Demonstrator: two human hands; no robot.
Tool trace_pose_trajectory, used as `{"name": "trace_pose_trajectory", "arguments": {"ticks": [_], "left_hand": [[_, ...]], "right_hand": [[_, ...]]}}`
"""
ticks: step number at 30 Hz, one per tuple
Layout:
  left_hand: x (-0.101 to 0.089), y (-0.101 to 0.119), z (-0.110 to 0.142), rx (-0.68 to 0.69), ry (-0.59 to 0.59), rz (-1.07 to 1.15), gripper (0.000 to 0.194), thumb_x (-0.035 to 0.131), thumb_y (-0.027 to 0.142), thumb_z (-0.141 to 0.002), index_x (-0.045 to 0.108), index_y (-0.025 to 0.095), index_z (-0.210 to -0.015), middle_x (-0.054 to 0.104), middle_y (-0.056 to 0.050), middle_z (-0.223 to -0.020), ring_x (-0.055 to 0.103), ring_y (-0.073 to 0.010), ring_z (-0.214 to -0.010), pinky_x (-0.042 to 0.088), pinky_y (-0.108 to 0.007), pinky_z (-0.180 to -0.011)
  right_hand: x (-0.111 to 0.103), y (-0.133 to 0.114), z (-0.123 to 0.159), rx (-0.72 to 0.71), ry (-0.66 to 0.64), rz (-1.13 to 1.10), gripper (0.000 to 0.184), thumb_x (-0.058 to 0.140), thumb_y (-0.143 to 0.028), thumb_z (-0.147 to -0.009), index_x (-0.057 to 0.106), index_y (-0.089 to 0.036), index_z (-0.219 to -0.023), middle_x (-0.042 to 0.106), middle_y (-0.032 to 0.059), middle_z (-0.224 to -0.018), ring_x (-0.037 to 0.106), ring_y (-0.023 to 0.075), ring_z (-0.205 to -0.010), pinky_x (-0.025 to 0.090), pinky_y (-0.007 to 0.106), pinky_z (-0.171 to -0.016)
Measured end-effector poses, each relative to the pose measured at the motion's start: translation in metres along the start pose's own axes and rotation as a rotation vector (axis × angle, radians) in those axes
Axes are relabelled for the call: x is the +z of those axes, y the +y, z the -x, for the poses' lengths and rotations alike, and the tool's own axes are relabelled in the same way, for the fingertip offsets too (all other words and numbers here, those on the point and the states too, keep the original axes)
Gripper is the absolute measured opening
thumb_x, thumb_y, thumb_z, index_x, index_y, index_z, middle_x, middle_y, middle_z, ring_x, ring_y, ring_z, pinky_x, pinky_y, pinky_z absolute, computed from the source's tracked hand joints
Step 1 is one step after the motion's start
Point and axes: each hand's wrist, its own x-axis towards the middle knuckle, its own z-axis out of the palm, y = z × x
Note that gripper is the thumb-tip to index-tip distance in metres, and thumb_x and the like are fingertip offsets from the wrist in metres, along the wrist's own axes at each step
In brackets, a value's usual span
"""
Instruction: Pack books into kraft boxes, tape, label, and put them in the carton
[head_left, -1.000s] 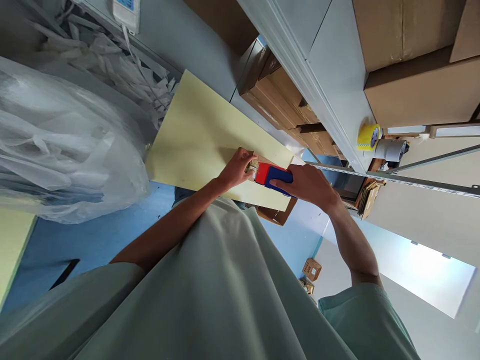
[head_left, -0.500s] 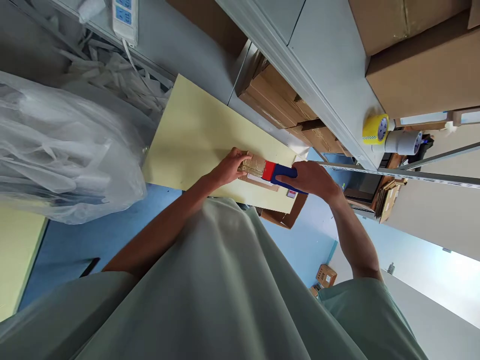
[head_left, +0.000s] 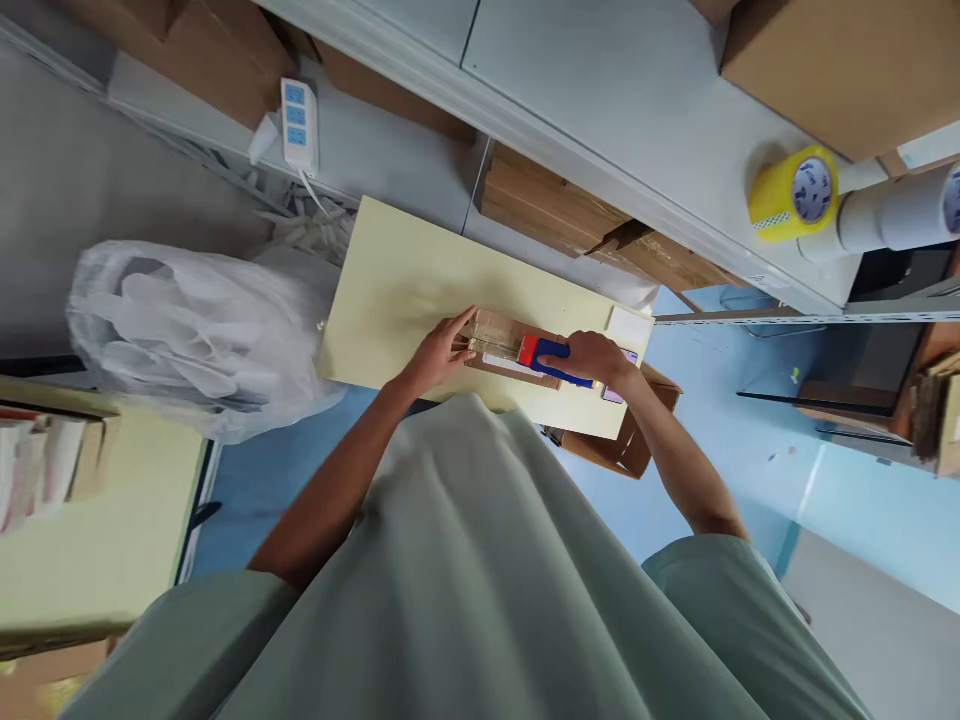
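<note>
A small brown cardboard box (head_left: 499,332) lies on a pale yellow table (head_left: 405,290), with shiny clear tape across its top. My left hand (head_left: 439,352) presses on the box's left end, fingers curled over it. My right hand (head_left: 600,358) is wrapped round the blue handle of a red and blue tape dispenser (head_left: 546,355), which rests on the right part of the box. A white label (head_left: 628,325) lies on the table just beyond my right hand.
A big clear plastic bag (head_left: 187,335) lies left of the table. Grey shelves behind hold flat cardboard (head_left: 555,205), a white power strip (head_left: 298,125), a yellow tape roll (head_left: 795,192) and white rolls (head_left: 900,215). An open carton (head_left: 626,450) stands on the blue floor.
The view has swung, showing more shelf and floor. The dispenser has slid right along the box, leaving tape behind it. My left hand stays on the box's left end.
</note>
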Motion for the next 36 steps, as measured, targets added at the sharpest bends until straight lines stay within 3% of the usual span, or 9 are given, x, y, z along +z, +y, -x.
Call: {"name": "trace_pose_trajectory", "arguments": {"ticks": [2, 6, 10, 15, 17, 20, 26, 30, 36], "left_hand": [[0.007, 0.001, 0.007, -0.068, 0.078, 0.031, 0.083, 0.076, 0.029, -0.094, 0.045, 0.027, -0.171, 0.066, -0.014, -0.155, 0.078, -0.0233, -0.114, 0.066, -0.045, -0.109], [0.024, 0.013, 0.015, -0.193, 0.19, 0.04, 0.056, 0.07, 0.037, -0.096, 0.066, 0.018, -0.149, 0.077, -0.015, -0.138, 0.078, -0.0269, -0.119, 0.064, -0.043, -0.109], [0.043, 0.043, 0.012, -0.279, 0.256, -0.146, 0.04, 0.062, 0.044, -0.102, 0.076, 0.019, -0.13, 0.082, -0.011, -0.121, 0.079, -0.0255, -0.11, 0.062, -0.036, -0.1], [0.066, 0.077, -0.009, -0.503, 0.316, -0.591, 0.06, 0.057, 0.068, -0.106, 0.078, 0.017, -0.133, 0.082, -0.017, -0.099, 0.079, -0.0364, -0.101, 0.056, -0.04, -0.09], [0.074, 0.078, -0.015, -0.554, 0.336, -0.682, 0.071, 0.056, 0.07, -0.106, 0.071, 0.014, -0.147, 0.083, -0.021, -0.102, 0.079, -0.0396, -0.104, 0.054, -0.041, -0.089], [0.079, 0.068, -0.015, -0.543, 0.389, -0.695, 0.069, 0.052, 0.065, -0.111, 0.064, 0.017, -0.159, 0.084, -0.021, -0.109, 0.079, -0.0364, -0.108, 0.052, -0.037, -0.09], [0.077, 0.044, -0.009, -0.404, 0.479, -0.592, 0.059, 0.044, 0.061, -0.115, 0.074, 0.022, -0.148, 0.085, -0.018, -0.109, 0.08, -0.0339, -0.102, 0.053, -0.037, -0.088], [0.08, 0.036, -0.01, -0.364, 0.517, -0.6, 0.055, 0.047, 0.062, -0.114, 0.078, 0.024, -0.139, 0.086, -0.017, -0.109, 0.081, -0.033, -0.103, 0.054, -0.037, -0.087], [0.083, 0.039, -0.014, -0.397, 0.498, -0.625, 0.051, 0.051, 0.057, -0.114, 0.078, 0.022, -0.138, 0.085, -0.018, -0.115, 0.08, -0.035, -0.11, 0.055, -0.038, -0.09]], "right_hand": [[0.008, 0.003, -0.007, -0.025, 0.013, -0.023, 0.06, 0.063, -0.07, -0.106, 0.078, -0.016, -0.127, 0.083, 0.0196, -0.116, 0.079, 0.0335, -0.112, 0.055, 0.034, -0.089], [0.021, 0.008, -0.017, -0.067, 0.056, -0.067, 0.058, 0.062, -0.066, -0.107, 0.077, -0.018, -0.134, 0.083, 0.0202, -0.122, 0.078, 0.035, -0.118, 0.056, 0.035, -0.093], [0.026, 0.009, -0.017, -0.099, 0.076, -0.09, 0.056, 0.061, -0.063, -0.108, 0.075, -0.02, -0.141, 0.083, 0.0194, -0.123, 0.078, 0.0356, -0.121, 0.057, 0.036, -0.093], [0.026, 0.005, -0.013, -0.12, 0.089, -0.119, 0.053, 0.059, -0.058, -0.109, 0.074, -0.022, -0.145, 0.081, 0.0189, -0.129, 0.078, 0.0346, -0.12, 0.058, 0.037, -0.093], [0.028, 0.005, -0.013, -0.126, 0.102, -0.137, 0.051, 0.06, -0.057, -0.109, 0.074, -0.024, -0.145, 0.081, 0.0183, -0.13, 0.078, 0.0341, -0.12, 0.058, 0.036, -0.092], [0.033, 0.007, -0.015, -0.123, 0.116, -0.162, 0.05, 0.061, -0.056, -0.109, 0.076, -0.02, -0.14, 0.081, 0.0198, -0.13, 0.078, 0.0341, -0.12, 0.059, 0.035, -0.092], [0.034, 0.013, -0.008, -0.158, 0.094, -0.23, 0.05, 0.061, -0.055, -0.109, 0.075, -0.018, -0.139, 0.08, 0.0218, -0.131, 0.076, 0.0343, -0.123, 0.059, 0.036, -0.094], [0.041, 0.047, 0.015, -0.15, 0.062, -0.264, 0.049, 0.061, -0.056, -0.109, 0.073, -0.018, -0.139, 0.082, 0.0199, -0.125, 0.077, 0.0344, -0.119, 0.057, 0.036, -0.09], [0.069, 0.139, 0.05, 0.025, -0.035, -0.324, 0.055, 0.062, -0.068, -0.105, 0.08, -0.017, -0.1, 0.08, 0.0173, -0.09, 0.079, 0.0339, -0.089, 0.052, 0.037, -0.072]]}}
